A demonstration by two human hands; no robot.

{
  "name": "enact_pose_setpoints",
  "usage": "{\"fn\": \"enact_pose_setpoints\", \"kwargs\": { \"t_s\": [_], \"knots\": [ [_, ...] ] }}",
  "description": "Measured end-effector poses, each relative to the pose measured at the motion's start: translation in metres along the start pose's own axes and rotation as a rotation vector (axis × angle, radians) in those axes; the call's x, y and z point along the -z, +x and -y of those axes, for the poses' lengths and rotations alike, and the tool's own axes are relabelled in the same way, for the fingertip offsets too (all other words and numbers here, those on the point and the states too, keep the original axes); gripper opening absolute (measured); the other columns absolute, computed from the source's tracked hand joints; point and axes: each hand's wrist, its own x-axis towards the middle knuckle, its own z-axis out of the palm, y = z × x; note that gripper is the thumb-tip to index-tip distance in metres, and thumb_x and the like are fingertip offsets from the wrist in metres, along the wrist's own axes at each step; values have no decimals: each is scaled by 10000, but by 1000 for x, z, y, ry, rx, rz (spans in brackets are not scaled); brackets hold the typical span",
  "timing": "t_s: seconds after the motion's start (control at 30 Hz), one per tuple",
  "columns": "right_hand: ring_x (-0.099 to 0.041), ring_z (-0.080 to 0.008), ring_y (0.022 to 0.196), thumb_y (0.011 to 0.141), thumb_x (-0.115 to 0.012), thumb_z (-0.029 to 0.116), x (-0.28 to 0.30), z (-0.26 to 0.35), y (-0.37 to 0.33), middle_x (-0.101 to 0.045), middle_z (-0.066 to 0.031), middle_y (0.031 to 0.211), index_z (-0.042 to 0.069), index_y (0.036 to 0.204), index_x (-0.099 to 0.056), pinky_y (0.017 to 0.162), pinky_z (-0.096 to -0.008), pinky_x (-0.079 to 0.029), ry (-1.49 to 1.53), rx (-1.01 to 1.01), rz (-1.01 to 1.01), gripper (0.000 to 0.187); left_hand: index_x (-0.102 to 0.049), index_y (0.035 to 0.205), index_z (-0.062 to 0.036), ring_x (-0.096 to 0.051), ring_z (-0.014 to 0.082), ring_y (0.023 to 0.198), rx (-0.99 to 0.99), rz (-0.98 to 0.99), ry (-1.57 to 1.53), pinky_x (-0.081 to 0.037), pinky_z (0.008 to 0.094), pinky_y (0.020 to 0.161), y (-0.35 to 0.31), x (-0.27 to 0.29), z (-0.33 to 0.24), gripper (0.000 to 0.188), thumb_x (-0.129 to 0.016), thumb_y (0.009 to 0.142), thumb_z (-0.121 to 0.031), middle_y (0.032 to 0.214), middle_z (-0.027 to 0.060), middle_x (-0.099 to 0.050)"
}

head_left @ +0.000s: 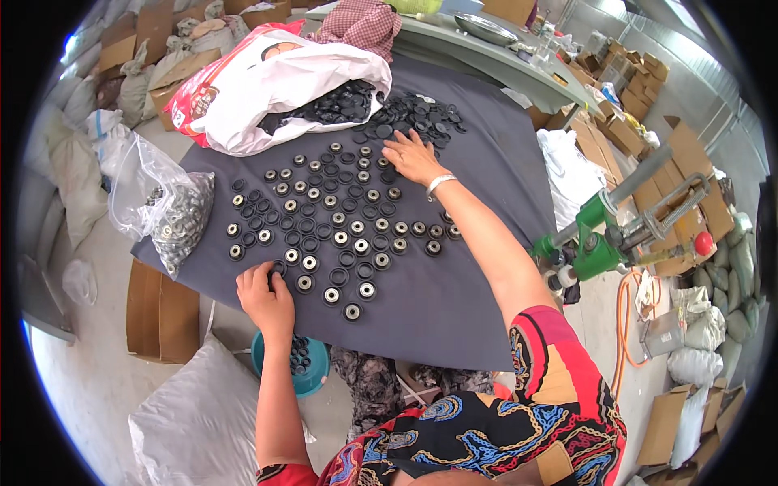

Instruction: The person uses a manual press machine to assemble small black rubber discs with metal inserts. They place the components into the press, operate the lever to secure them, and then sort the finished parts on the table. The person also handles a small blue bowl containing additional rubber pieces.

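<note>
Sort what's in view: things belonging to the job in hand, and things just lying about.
Likely in use:
black ring, at the left hand
loose black discs, by the right hand
metal-centred black rings
clear bag of metal parts
white bag of discs
teal basin of rings

Apparently lying about:
checked cloth
cardboard box
white sack

A table covered with dark grey cloth carries black rings across its middle, many with metal bearings inside; at left, a clear bag of metal parts; far side, a white-and-red sack spilling black discs.
</note>
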Motion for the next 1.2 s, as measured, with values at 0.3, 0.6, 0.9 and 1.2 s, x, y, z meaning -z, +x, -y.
{"fn": "enact_pose_setpoints", "kwargs": {
  "t_s": [0.3,0.6,0.9,1.2],
  "knots": [
    [-416,-323,1339,970,-389,454,-3,-64,-12,-465,-151,1438,85,1296,-555,1040,-655,-289,-11,-239,-176,519,-646,939,-33,-556,304,933,1,-13,-14,-433,418,832,-1,0,-2,182,-618,760,-15,931,90,-630],
    [-584,-384,1100,961,-432,308,9,-119,-45,-627,-219,1184,-22,1142,-633,960,-429,-448,110,-218,-338,427,-649,936,-35,-559,303,940,-11,-21,-17,-437,420,840,1,-3,1,178,-619,761,-13,928,91,-633],
    [-554,-357,1176,883,-480,59,1,-113,-39,-586,-197,1274,18,1215,-605,1023,-421,-431,70,-94,-404,358,-652,935,-35,-559,304,940,-13,-5,-3,-436,418,842,0,-2,2,176,-613,765,-11,933,97,-636],
    [-441,-357,1311,892,-446,56,-4,-122,-8,-513,-164,1386,94,1295,-563,1065,-467,-390,-100,-18,-373,421,-650,932,-28,-559,300,945,-15,-11,-7,-436,411,843,0,-1,-1,169,-596,774,-3,933,96,-633]
  ]
}}
